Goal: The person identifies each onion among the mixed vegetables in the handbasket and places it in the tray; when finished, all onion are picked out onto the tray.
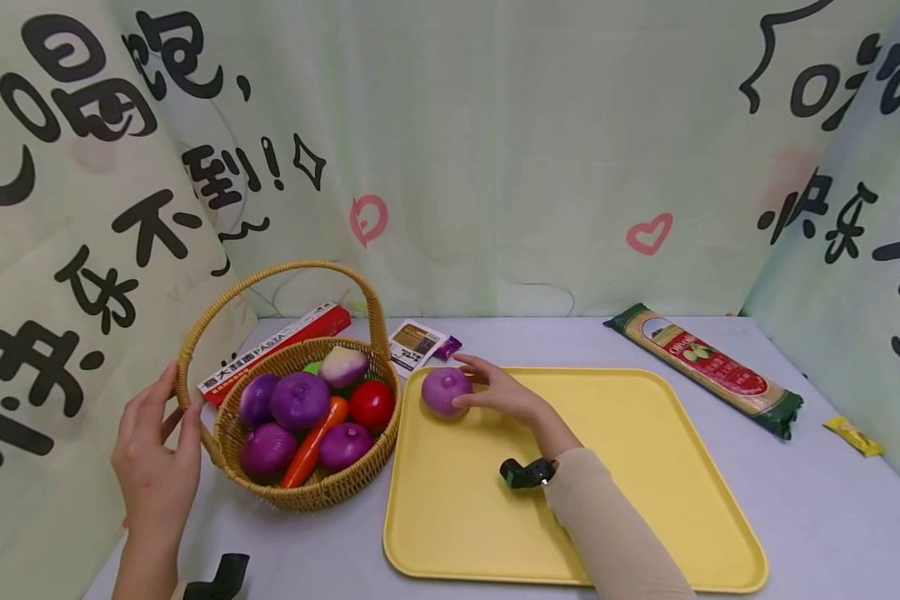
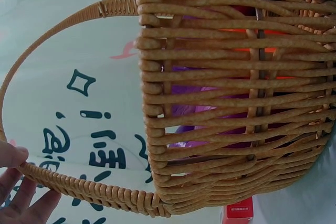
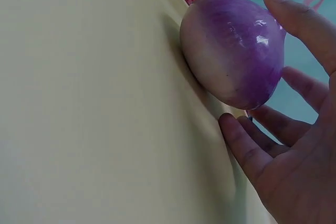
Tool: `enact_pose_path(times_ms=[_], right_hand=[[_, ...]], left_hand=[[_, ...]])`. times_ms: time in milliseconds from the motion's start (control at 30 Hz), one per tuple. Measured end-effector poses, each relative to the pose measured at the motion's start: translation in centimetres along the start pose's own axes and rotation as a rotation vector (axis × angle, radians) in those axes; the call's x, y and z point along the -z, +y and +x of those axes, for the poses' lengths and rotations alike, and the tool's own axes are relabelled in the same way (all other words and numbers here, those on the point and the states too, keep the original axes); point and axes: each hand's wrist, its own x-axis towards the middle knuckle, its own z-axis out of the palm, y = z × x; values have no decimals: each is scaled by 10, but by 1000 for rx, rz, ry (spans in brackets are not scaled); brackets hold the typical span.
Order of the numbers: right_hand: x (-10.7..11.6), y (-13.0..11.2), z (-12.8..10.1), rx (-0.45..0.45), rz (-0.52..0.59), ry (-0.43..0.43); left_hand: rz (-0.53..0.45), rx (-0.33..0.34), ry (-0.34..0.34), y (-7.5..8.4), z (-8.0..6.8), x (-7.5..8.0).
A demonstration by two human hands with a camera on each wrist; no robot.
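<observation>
left hand (image 1: 156,454) pinched the basket handle (image 1: 311,265), right hand (image 1: 506,393) sat loosely spread at the onion (image 1: 444,392); imo it needed gentle, even pressure

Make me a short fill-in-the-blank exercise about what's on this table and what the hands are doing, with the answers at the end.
1. The left hand holds the wicker basket by its ____.
2. The purple onion at the right hand sits on a tray coloured ____.
3. The long packet beside the tray's far right corner has ends coloured ____.
4. Inside the basket, the round red vegetable is a ____.

Missing words: handle; yellow; green; tomato.
</observation>
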Motion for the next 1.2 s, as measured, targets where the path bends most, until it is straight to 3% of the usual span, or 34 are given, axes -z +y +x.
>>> enact_pose_path(times_ms=[1200], right_hand=[[26,-23,-7,40,-32,81]], left_hand=[[5,1,-1,2,0,0]])
